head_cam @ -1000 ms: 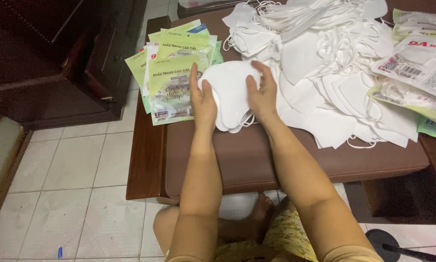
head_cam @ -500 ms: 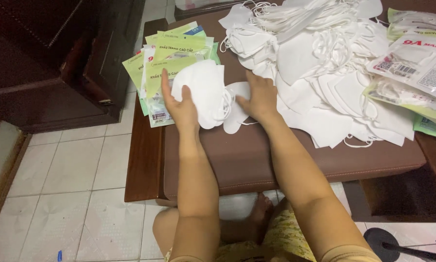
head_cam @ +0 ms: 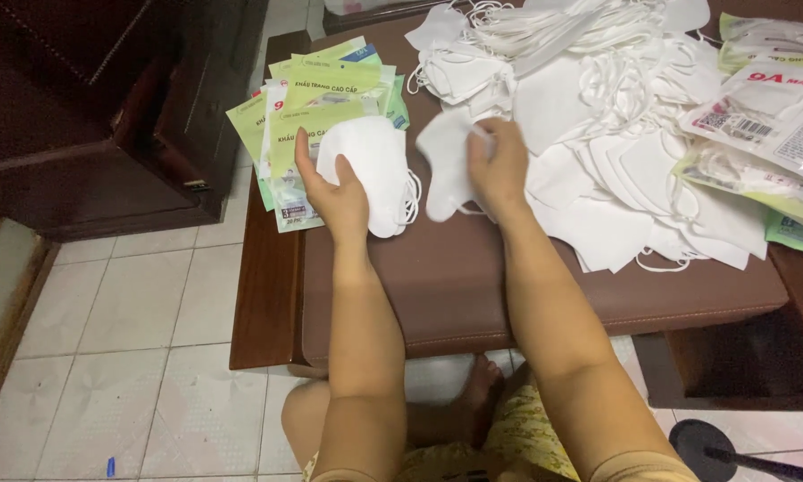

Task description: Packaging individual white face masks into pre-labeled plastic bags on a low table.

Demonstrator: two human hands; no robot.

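A dark wooden cabinet (head_cam: 107, 107) stands at far left on a pale tiled floor (head_cam: 124, 357), beside a low table with a brown padded top (head_cam: 473, 277). On the table's left edge lies a fanned pile of green-and-white printed packets (head_cam: 285, 134). Just right of it, the person's left hand (head_cam: 334, 192) grips a small stack of white face masks (head_cam: 374, 174) — thumb stretched up over the packets, fingers closed on the stack's left edge, its ear loops trailing to the right. Near the table's centre, the right hand (head_cam: 499, 165) pinches a single white mask (head_cam: 444, 165) between thumb and fingers, the mask hanging down from the grip and touching the brown pad, just beside the held stack. Further right spreads a large loose heap of white masks (head_cam: 615, 116) with tangled loops, covering much of the tabletop. At far right, several clear and green packets (head_cam: 767, 125) rest on the heap's edge. Below, the person's bare foot (head_cam: 473, 402) shows under the table.
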